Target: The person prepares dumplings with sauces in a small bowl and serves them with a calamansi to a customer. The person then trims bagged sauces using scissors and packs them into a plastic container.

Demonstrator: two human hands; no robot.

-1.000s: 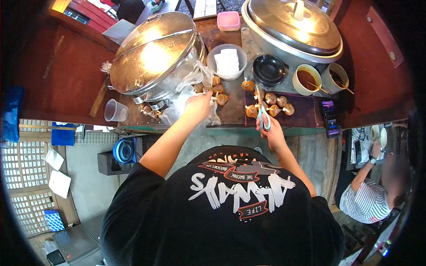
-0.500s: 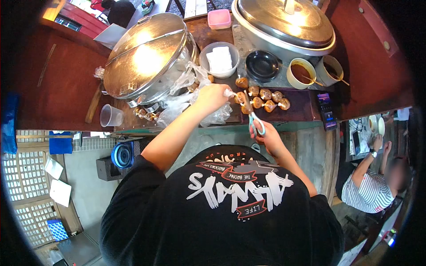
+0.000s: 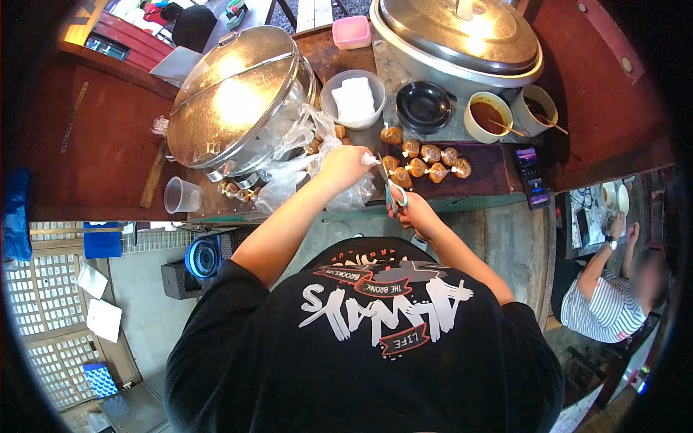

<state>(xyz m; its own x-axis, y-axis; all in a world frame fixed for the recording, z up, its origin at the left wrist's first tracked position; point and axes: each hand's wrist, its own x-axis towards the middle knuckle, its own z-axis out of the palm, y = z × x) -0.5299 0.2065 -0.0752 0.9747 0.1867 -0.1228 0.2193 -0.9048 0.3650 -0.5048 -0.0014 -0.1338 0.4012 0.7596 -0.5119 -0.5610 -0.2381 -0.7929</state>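
My left hand is closed in a pinch on the whitish twisted top of a small plastic bag, right beside the bags of brown sauce on the counter. Whether a filled bag hangs from that top is hard to make out. Scissors with light blue handles are in my right hand, fingers through the loops. Their blades point up, close to the pinched plastic. Under my left wrist lie crumpled clear plastic bags. More small sauce bags sit farther left, partly covered.
A large lidded metal pot stands left, another lidded pot at the back right. Around them are a bowl with white tissues, a black plate, two sauce cups, a phone and a plastic cup. A seated person is at right.
My right hand has moved left with the scissors, bringing the blades beside the pinched plastic. My left hand keeps its pinch, shifted slightly down. The view has tilted a little.
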